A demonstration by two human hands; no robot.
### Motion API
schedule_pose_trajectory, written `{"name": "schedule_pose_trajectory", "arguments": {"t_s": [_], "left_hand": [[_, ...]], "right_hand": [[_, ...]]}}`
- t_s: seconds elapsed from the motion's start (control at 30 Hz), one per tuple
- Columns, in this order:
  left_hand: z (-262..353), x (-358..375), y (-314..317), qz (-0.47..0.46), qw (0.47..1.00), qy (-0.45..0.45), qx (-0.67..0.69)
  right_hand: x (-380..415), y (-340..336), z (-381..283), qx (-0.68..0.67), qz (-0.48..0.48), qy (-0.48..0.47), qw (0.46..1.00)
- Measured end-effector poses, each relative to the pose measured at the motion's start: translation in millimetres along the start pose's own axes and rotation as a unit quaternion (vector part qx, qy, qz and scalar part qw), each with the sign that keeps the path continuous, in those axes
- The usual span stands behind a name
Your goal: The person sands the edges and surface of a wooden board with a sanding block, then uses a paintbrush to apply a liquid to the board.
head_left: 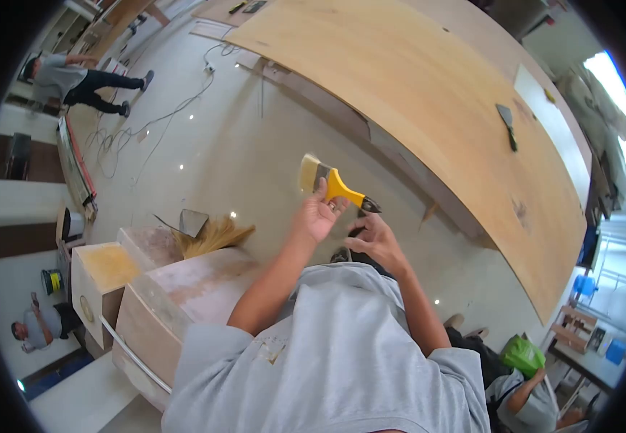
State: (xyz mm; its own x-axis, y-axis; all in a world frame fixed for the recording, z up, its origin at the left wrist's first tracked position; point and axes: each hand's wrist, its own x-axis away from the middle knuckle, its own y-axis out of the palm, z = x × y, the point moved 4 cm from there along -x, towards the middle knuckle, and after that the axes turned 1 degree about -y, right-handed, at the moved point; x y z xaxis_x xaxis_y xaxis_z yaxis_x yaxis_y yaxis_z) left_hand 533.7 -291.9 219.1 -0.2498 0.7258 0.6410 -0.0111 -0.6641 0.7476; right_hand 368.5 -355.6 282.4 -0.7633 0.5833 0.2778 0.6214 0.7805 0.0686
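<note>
1. Head view, looking down past my grey shirt point(327, 346): my two hands are raised in front of me, above a shiny floor point(277, 144).
2. My left hand point(319, 215) grips one flat paintbrush point(338, 187), thumb against it near the metal band. Its pale bristles point to the upper left; its yellow handle slopes down to a black end on the right.
3. My right hand point(376, 242) is just below that black end, fingers bent; I cannot tell whether they touch the handle or hold anything.
4. To the right, one large plywood sheet point(414, 86) runs from the top down to the lower right, its long edge bordering the floor. One scraper point(506, 124) with a dark handle lies on it, well apart from my hands.
5. To the left, beside my left forearm, pale box-like units point(197, 285) block part of the floor; one has a yellowish top point(107, 256). Straw-coloured bristles point(215, 237) and one grey flat piece point(192, 222) show just beyond them.
6. I count three other people: one at upper left point(75, 79), one at lower left point(42, 325), and one at lower right point(526, 404) near one bright green bag point(522, 355). Cables point(210, 69) trail across the floor at upper left.
</note>
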Motion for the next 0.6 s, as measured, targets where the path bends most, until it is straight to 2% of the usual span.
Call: {"name": "schedule_pose_trajectory", "arguments": {"t_s": [0.07, 0.1, 0.2, 0.3, 0.37, 0.4, 0.43, 0.5, 0.57, 0.6], "left_hand": [[11.7, -18.0, 8.1, -0.038, 0.999, -0.023, -0.013], [15.3, -25.6, 12.9, -0.058, 0.997, -0.042, -0.023], [53.7, -66.5, 35.6, -0.043, 0.995, -0.046, -0.081], [109.9, -102.4, 46.5, -0.011, 0.992, -0.036, -0.12], [167.3, -110.1, 53.4, 0.003, 0.987, -0.018, -0.158], [200.8, -110.3, 50.6, 0.038, 0.975, 0.027, -0.215], [232.2, -106.7, 47.1, 0.073, 0.957, 0.07, -0.271], [291.4, -94.9, 45.4, 0.198, 0.869, 0.157, -0.425], [342.2, -87.1, 15.7, 0.262, 0.774, 0.261, -0.514], [355.5, -81.4, 5.1, 0.28, 0.763, 0.274, -0.514]], "right_hand": [[-53.5, 28.3, -21.4, -0.131, 0.041, -0.047, 0.989], [-74.2, 30.0, -24.3, -0.125, 0.063, -0.036, 0.99], [-151.3, 19.9, -39.5, -0.121, 0.117, -0.03, 0.985], [-222.2, -6.7, -48.4, -0.027, 0.114, -0.053, 0.992], [-276.8, -31.8, -60.6, 0.0, 0.143, -0.078, 0.987], [-303.0, -46.4, -74.4, 0.032, 0.184, -0.087, 0.979], [-325.5, -61.9, -92.9, 0.065, 0.225, -0.095, 0.967], [-371.9, -88.9, -120.5, 0.097, 0.298, -0.07, 0.947], [-413.3, -108.2, -147.0, 0.266, 0.344, -0.145, 0.889], [-431.2, -110.3, -162.3, 0.347, 0.359, -0.187, 0.846]]}}
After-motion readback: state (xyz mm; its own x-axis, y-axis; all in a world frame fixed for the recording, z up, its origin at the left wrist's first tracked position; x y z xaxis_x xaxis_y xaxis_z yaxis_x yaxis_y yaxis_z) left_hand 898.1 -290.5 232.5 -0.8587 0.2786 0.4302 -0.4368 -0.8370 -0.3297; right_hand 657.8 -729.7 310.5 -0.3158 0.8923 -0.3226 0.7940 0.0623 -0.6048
